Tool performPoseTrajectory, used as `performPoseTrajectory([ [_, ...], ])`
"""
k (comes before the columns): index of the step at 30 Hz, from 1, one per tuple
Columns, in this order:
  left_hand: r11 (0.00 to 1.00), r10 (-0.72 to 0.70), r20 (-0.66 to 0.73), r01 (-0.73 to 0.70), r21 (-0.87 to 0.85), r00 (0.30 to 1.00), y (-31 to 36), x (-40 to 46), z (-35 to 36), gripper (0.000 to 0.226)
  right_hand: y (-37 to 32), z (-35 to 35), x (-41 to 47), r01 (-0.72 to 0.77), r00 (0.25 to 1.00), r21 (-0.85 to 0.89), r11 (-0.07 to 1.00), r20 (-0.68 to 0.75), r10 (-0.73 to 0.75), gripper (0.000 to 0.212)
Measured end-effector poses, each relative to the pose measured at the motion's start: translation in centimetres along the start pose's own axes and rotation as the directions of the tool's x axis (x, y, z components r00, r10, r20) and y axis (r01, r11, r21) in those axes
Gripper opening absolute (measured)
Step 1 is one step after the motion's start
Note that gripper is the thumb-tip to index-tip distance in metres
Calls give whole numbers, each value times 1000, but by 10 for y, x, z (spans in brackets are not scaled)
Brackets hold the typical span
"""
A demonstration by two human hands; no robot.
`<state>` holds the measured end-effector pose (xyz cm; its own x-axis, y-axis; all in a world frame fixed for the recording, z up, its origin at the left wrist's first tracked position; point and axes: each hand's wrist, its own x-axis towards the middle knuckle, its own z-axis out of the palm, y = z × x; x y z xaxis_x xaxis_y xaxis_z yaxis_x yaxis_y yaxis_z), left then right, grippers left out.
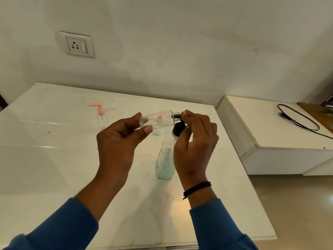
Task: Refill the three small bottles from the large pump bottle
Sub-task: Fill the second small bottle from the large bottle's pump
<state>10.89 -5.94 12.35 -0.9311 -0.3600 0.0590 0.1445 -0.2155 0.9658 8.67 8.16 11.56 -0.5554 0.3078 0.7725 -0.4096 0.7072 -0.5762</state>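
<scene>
Left hand [120, 134] pinches the base end of a clear small bottle [158, 119], thumb under and fingers over, holding it sideways in the air above the table [54, 150]. Right hand [194, 138] has its fingertips closed round the threaded neck [177, 116] at the other end; the neck shows bare threads, so the cap looks off or coming off, though I cannot tell whether the fingers hide a cap. This bottle looks empty, no colour inside. Just below the right hand stands the large bottle [165, 159], dark top partly hidden behind the fingers, pale green liquid low in its body, only the bottom part filled. Further back on the table, well apart to the left, stands a pink pump bottle [101, 116], clear body, contents seemingly empty. Behind the held bottle a third small bottle [156, 131] with a greenish base and pink top shows through the clear plastic, blurred, fill level unclear. Judgement: early stage, 1 of 3 being opened, possibly 1 already filled, at least 2 left to pump and recap. Off to the right a black cable [297, 118] lies on a white cabinet [270, 141].
</scene>
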Motion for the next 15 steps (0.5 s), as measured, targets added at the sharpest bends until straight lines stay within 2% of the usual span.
performPoseTrajectory([
  [15, 998, 21, -3, -21, 61, 1000, 1, -1, 1, 43, -4, 2, 2, 4, 1000, 2, 1000, -18, -4, 30],
])
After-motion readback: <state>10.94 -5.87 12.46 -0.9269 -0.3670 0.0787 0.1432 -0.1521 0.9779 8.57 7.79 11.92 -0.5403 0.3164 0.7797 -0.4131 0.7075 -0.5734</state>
